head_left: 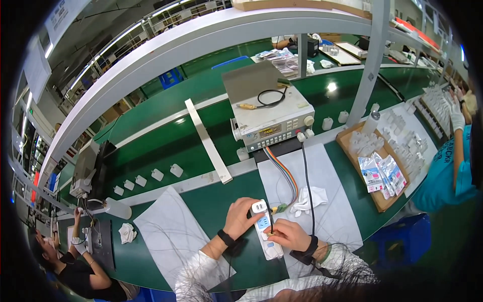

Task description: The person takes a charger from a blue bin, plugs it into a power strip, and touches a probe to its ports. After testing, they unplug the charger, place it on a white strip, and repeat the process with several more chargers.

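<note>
Testing, by the look of it: one white power strip (263, 222) with blue socket faces, lying aslant before you, at the centre of this entry; whether it rests on the table or is slightly lifted, you cannot tell from here. Left hand (240, 220), one: partly closed, thumb and fingers curled on the upper end of the power strip, gripping and steadying it. Right hand (292, 235), one: fingers pinched together over the lower half of the power strip, closed, it seems, on the brass-coloured end of a black lead (272, 222); the exact point of contact is hidden under your fingertips. Meter box (271, 123), one, grey, with a lit display: beyond the power strip. Ribbon cable (288, 177), one, many-coloured: running from the meter box toward the far end of the power strip. White cloth (313, 200), one, crumpled: right of the power strip. Step in hand, as judged: an electrical check, lead held to the socket area. Next move, as judged: keep your left grip firm, seat the lead's end squarely without slipping, glance at the display, then lift the lead clear of the power strip.
</note>
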A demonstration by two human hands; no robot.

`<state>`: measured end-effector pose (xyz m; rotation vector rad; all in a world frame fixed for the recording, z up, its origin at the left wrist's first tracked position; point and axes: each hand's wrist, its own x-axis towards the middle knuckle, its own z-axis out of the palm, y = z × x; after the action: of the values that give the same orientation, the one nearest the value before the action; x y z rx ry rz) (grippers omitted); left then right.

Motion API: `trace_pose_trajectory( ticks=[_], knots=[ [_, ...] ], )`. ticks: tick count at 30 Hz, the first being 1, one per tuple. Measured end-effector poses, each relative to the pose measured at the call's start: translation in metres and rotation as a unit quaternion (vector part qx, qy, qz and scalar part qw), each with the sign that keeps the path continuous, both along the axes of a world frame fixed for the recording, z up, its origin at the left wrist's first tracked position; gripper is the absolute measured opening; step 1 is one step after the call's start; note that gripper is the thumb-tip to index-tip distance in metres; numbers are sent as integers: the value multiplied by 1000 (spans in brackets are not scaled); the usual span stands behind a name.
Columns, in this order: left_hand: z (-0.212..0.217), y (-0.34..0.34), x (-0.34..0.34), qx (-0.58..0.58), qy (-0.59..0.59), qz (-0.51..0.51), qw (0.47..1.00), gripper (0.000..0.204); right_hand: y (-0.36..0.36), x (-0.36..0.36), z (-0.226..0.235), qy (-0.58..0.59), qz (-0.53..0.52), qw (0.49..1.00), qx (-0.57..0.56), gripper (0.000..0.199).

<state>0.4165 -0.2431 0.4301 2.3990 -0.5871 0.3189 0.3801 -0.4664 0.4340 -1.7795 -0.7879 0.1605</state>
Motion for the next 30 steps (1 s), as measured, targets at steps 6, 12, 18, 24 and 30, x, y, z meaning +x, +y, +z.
trace_pose_trajectory(
  ticks=[6,12,18,24,30],
  knots=[
    [7,10,-32,-220,158,-75,960,51,-5,1,-5,0,-11,1000,-7,22],
    [-13,-9,-56,-121,178,-123,969,48,-3,0,8,-100,-5,994,33,17],
    [-14,-15,-53,-168,173,-133,961,44,17,49,21,-14,-107,993,48,17],
    [-24,-7,-60,-148,135,-113,973,44,37,56,9,-8,-118,993,2,19],
    [11,15,-7,-472,74,25,878,43,34,58,-6,-34,-133,990,12,23]
  ],
)
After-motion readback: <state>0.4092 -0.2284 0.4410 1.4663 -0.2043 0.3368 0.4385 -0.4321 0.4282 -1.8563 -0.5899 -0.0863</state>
